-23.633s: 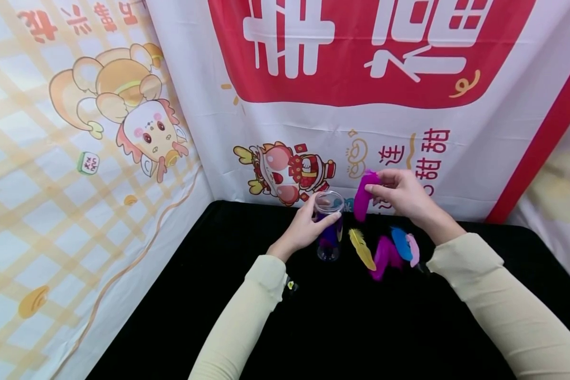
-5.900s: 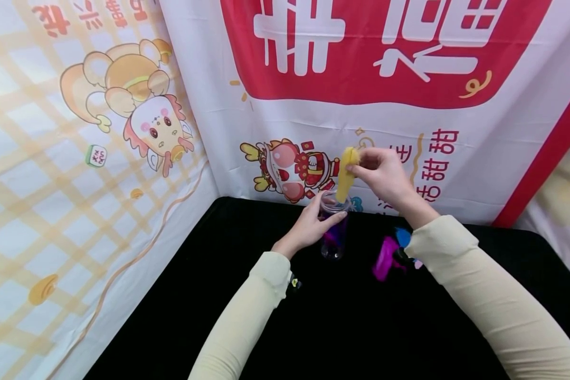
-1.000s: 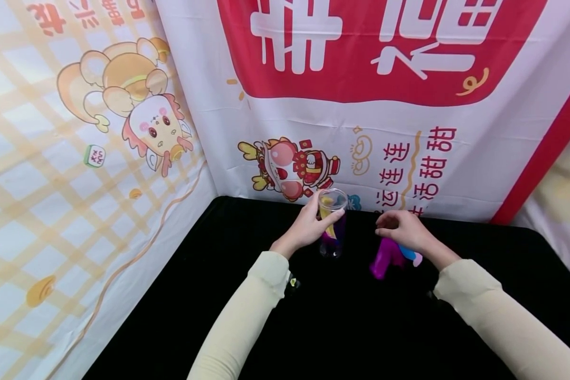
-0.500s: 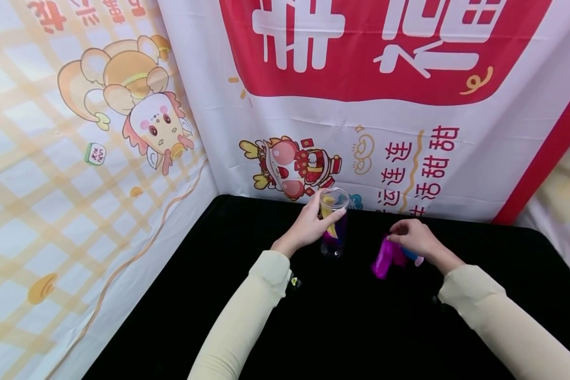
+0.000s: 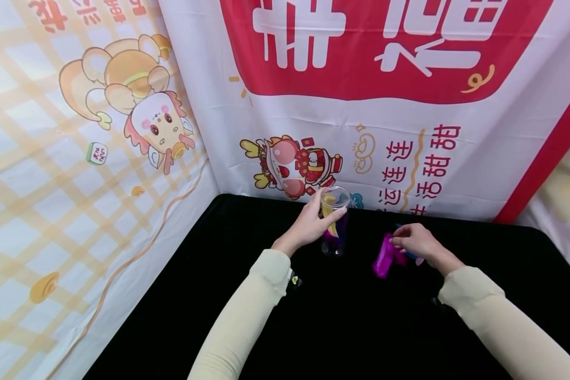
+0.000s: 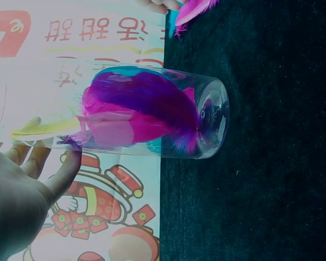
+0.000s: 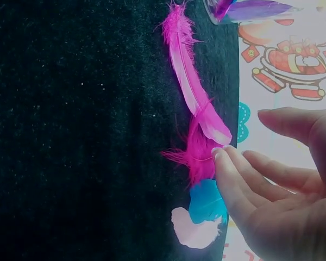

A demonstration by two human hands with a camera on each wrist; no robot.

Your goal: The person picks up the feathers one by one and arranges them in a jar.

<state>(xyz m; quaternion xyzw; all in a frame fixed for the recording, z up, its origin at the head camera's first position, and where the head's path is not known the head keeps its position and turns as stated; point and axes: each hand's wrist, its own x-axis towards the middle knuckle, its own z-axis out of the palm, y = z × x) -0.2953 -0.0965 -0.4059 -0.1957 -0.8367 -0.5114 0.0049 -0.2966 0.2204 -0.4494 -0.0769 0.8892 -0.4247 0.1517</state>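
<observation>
My left hand (image 5: 309, 224) grips a clear jar (image 5: 332, 249) near its open top, holding it upright at the table's back. Inside, a yellow feather (image 6: 46, 130) leans above packed magenta, purple and blue feathers (image 6: 133, 103). My right hand (image 5: 420, 244) is over a small group of loose feathers. In the right wrist view its fingertips touch the end of a long magenta feather (image 7: 187, 81), while the thumb stays apart. Beneath lie another magenta feather (image 7: 200, 155), a blue feather (image 7: 206, 198) and a pale pink feather (image 7: 194, 229), partly covered by the hand in the head view.
A black cloth (image 5: 342, 327) covers the table. Behind it hangs a white and red printed curtain (image 5: 285, 116), close to the jar. A yellow-checked printed curtain (image 5: 95, 200) stands along the left side.
The yellow feather, held over the jar's mouth by my right hand several seconds ago, is now inside. My right hand has since lowered to the loose magenta feather. The left hand keeps its grip.
</observation>
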